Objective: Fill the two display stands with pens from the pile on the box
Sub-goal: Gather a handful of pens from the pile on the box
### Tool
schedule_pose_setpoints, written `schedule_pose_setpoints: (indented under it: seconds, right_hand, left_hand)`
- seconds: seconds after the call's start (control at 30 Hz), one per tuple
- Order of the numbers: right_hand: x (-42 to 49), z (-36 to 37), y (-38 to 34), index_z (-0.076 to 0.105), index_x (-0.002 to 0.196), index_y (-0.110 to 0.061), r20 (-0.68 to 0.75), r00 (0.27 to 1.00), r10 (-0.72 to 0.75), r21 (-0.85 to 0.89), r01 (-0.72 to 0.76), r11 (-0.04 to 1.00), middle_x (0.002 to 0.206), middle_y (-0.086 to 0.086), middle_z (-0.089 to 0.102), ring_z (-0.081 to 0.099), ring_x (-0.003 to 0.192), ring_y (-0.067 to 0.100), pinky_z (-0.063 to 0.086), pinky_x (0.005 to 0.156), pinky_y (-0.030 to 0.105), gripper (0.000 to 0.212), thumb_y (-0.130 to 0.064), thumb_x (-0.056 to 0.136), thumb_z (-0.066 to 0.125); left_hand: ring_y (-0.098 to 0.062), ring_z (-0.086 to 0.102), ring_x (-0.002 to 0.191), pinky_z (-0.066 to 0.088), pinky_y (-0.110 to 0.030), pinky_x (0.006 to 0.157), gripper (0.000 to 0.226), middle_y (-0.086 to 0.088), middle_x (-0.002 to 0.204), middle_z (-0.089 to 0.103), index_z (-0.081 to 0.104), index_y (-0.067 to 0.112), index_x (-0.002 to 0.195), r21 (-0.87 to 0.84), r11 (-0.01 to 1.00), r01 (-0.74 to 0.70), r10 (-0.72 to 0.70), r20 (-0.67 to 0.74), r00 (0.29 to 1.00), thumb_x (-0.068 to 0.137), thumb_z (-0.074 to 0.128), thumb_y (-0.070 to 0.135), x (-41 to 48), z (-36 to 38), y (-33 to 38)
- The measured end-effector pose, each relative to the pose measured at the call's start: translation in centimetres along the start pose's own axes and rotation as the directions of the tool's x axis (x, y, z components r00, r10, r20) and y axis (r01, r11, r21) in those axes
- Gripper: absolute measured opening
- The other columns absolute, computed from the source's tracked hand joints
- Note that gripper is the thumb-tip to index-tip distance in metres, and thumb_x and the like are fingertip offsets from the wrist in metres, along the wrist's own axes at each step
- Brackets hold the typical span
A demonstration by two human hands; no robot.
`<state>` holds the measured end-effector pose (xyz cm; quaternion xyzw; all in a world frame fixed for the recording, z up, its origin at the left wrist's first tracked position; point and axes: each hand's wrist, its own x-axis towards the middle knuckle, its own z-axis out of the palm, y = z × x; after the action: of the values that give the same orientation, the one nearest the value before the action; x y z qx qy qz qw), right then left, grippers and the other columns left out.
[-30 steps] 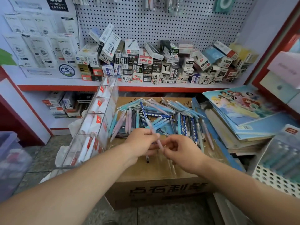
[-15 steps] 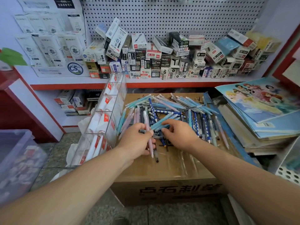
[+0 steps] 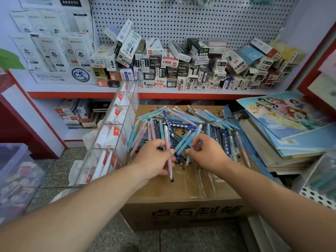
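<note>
A shop corner in bright, even light. A white pegboard (image 3: 181,19) covers the far wall. Below it runs a white shelf with a red front edge (image 3: 72,95), crowded with small stationery boxes (image 3: 172,70). White packets (image 3: 51,50) stand at the shelf's far left. Under the shelf, at left, a lower level holds more boxes (image 3: 76,113). The floor is grey speckled tile (image 3: 60,171). A translucent plastic bin (image 3: 16,171) sits near left. At right are a stack of books (image 3: 283,139) topped by a cartoon cover, a red frame (image 3: 309,66), and a white perforated basket (image 3: 316,197) nearest.
</note>
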<state>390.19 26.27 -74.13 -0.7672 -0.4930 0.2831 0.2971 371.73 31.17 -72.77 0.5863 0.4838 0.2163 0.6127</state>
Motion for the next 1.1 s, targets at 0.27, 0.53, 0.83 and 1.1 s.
schedule_pose_setpoints:
  seconds: [0.27, 0.53, 0.83, 1.1]
  right_hand:
    - [-4.0, -0.8, -2.1, 0.062, 0.103, -0.010, 0.192, 0.980, -0.049, 0.274, -0.005, 0.962, 0.084, 0.015, 0.075, 0.068, 0.065, 0.018, 0.061, 0.068, 0.036, 0.032, -0.015, 0.082, 0.085]
    - [-4.2, -0.3, -2.1, 0.069, 0.091, -0.019, 0.197, 0.969, -0.150, 0.166, 0.118, 0.979, 0.076, 0.011, 0.073, 0.068, 0.064, 0.022, 0.062, 0.064, 0.039, 0.018, -0.030, 0.085, 0.082]
    - [1.4, 0.5, 0.7, 0.067, 0.119, -0.027, 0.058, 0.979, -0.193, -0.340, 0.201, 0.918, 0.107, -0.005, 0.059, 0.062, 0.088, 0.014, 0.052, 0.072, 0.027, 0.023, -0.019, 0.097, 0.066]
    - [2.1, 1.1, 0.3, 0.065, 0.116, -0.032, 0.105, 0.969, -0.224, -0.325, 0.246, 0.913, 0.099, -0.007, 0.067, 0.064, 0.078, 0.013, 0.059, 0.074, 0.039, 0.016, -0.032, 0.102, 0.060]
  left_hand:
    - [-0.025, 0.077, 0.091, 0.065, -0.041, 0.076, 0.026, -0.012, 0.105, 0.077, 0.064, 0.016, 0.122, -0.159, 0.987, 0.040, -0.025, 0.092, 0.995, 0.097, 0.068, 0.008, -0.2, 0.5, 0.5]
    - [-0.023, 0.076, 0.090, 0.062, -0.038, 0.079, 0.022, -0.007, 0.098, 0.080, 0.068, 0.018, 0.107, -0.220, 0.974, 0.051, -0.035, 0.077, 0.996, 0.091, 0.073, 0.004, -0.5, 0.1, 0.4]
    - [-0.023, 0.075, 0.092, 0.062, -0.036, 0.078, 0.017, -0.013, 0.103, 0.078, 0.074, 0.010, 0.105, -0.141, 0.984, 0.106, -0.111, -0.028, 0.993, 0.090, 0.074, 0.003, -0.5, -1.2, -0.5]
    - [-0.024, 0.076, 0.097, 0.062, -0.044, 0.088, 0.015, -0.009, 0.099, 0.079, 0.073, 0.016, 0.099, -0.092, 0.992, 0.082, -0.083, -0.009, 0.996, 0.089, 0.075, 0.004, -0.7, -1.3, -0.3]
